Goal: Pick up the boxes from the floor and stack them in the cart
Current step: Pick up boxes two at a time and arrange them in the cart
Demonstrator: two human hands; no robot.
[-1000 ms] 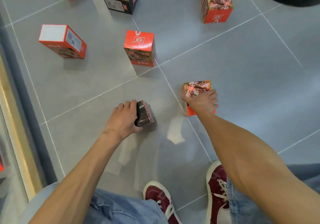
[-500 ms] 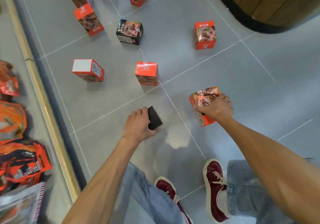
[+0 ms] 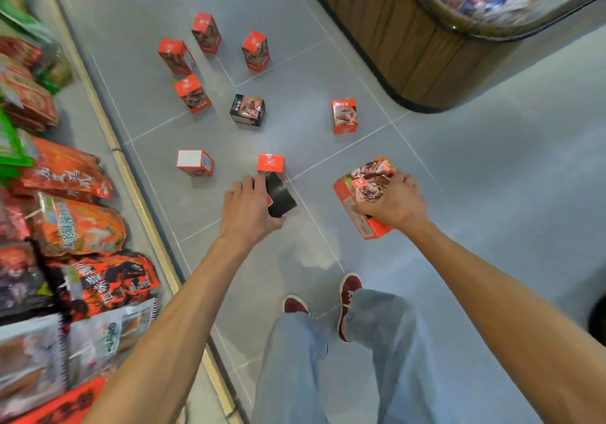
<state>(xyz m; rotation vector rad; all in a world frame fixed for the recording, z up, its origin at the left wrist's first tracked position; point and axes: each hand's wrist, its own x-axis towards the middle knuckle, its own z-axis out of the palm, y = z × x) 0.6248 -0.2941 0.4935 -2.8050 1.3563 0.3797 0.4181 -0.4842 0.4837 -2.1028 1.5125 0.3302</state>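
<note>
Grey shop floor (image 3: 459,194), boxes (image 3: 344,117) everywhere. My left hand (image 3: 249,208) grips a black box (image 3: 280,199), right hand (image 3: 393,202) a red box (image 3: 359,207); next I haul both to the unseen cart.

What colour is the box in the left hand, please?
The box is black; head view.

On the grey tiled floor (image 3: 459,177) ahead of you stand seven red boxes (image 3: 344,116) and one black box (image 3: 247,110), all apart, with your dark red shoes (image 3: 348,292) planted nearer.
</note>
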